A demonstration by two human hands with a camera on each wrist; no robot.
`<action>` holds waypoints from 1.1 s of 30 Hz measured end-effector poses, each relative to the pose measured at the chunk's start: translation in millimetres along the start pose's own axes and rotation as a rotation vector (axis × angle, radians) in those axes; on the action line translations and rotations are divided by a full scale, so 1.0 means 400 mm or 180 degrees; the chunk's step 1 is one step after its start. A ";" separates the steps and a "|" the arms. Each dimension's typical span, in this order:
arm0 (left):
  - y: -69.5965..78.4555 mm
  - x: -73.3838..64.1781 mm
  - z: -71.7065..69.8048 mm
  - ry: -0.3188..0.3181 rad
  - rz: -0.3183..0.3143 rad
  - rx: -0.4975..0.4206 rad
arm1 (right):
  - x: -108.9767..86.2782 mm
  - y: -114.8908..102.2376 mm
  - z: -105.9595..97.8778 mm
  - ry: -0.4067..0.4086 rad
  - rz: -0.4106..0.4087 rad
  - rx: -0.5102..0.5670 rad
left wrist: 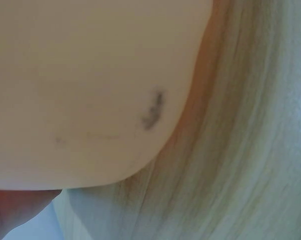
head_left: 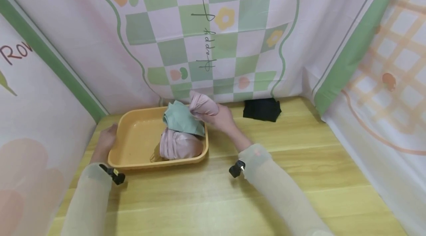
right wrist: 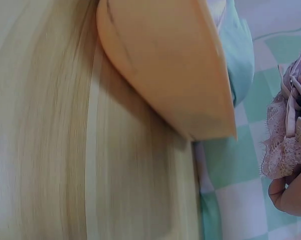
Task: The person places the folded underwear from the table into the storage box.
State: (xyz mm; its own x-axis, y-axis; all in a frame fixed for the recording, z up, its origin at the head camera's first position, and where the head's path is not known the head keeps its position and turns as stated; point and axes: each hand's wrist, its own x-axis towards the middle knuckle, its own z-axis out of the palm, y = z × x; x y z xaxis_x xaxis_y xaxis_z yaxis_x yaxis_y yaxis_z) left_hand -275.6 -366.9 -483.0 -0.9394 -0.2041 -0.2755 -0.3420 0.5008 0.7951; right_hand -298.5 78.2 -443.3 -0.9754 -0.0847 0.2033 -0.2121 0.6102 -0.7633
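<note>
My right hand (head_left: 217,117) grips a rolled pink garment (head_left: 202,104) above the right end of a yellow-orange tray (head_left: 136,165). Lace trim (right wrist: 280,155) on this garment shows in the right wrist view, with fingers around it. At the tray's left end, my left hand (head_left: 105,140) lies against the outer wall; part of it (left wrist: 20,210) shows past the wall in the left wrist view, its other fingers hidden. Inside the tray's right half sit a folded mint-green cloth (head_left: 183,117) and, nearer me, a rolled pink cloth bundle (head_left: 181,146).
A folded black cloth (head_left: 262,109) lies at the back of the wooden table (head_left: 186,199), right of the tray. Printed curtains (head_left: 159,25) hang behind the table and along both sides. Wooden tabletop extends in front of the tray and to its right.
</note>
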 end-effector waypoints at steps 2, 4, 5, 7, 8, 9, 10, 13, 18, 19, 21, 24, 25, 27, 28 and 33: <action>0.003 0.000 0.000 0.0017 0.0047 0.0019 | -0.003 -0.015 0.006 -0.0025 -0.0036 0.0035; 0.006 0.002 -0.002 0.0047 0.0108 0.0064 | -0.006 -0.029 0.013 -0.0044 -0.0066 0.0115; 0.008 0.002 -0.002 0.0068 0.0129 0.0089 | -0.007 -0.035 0.016 -0.0055 -0.0087 0.0134; 0.012 0.005 -0.003 0.0107 0.0174 0.0138 | -0.009 -0.048 0.022 -0.0081 -0.0124 0.0206; 0.014 0.007 -0.004 0.0117 0.0183 0.0154 | -0.010 -0.055 0.025 -0.0090 -0.0151 0.0204; 0.017 0.009 -0.004 0.0110 0.0176 0.0124 | -0.011 -0.062 0.028 -0.0083 -0.0161 0.0209; 0.020 0.011 -0.003 0.0109 0.0177 0.0116 | -0.011 -0.069 0.031 -0.0099 -0.0211 0.0182; 0.029 0.016 -0.002 0.0090 0.0151 0.0031 | -0.014 -0.087 0.041 -0.0082 -0.0243 0.0096; 0.042 0.023 -0.004 0.0114 0.0155 0.0053 | -0.019 -0.112 0.059 -0.0103 -0.0351 0.0062; 0.045 0.025 -0.004 0.0113 0.0157 0.0060 | -0.020 -0.116 0.062 -0.0111 -0.0375 0.0097; 0.050 0.029 -0.004 0.0107 0.0166 0.0040 | -0.022 -0.128 0.066 -0.0108 -0.0426 0.0155; 0.056 0.033 -0.002 0.0085 0.0150 0.0020 | -0.024 -0.145 0.073 -0.0113 -0.0518 0.0225; 0.056 0.034 -0.002 0.0074 0.0138 0.0003 | -0.025 -0.150 0.076 -0.0123 -0.0541 0.0281; 0.055 0.035 -0.002 0.0074 0.0126 0.0030 | -0.027 -0.161 0.085 -0.0161 -0.0615 0.0280; 0.054 0.034 -0.002 0.0066 0.0119 0.0026 | -0.028 -0.166 0.090 -0.0182 -0.0643 0.0275; 0.044 0.031 -0.003 0.0062 0.0168 0.0150 | -0.041 -0.193 0.119 -0.0267 -0.0609 0.0179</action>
State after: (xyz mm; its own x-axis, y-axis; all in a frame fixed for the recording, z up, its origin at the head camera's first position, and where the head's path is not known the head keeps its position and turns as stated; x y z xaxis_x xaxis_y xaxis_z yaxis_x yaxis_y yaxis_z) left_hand -293.2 -361.5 -471.8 -0.9556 -0.1926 -0.2229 -0.2932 0.5502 0.7818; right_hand -269.0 -5.2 -417.0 -0.9181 -0.2615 0.2978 -0.3946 0.5319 -0.7492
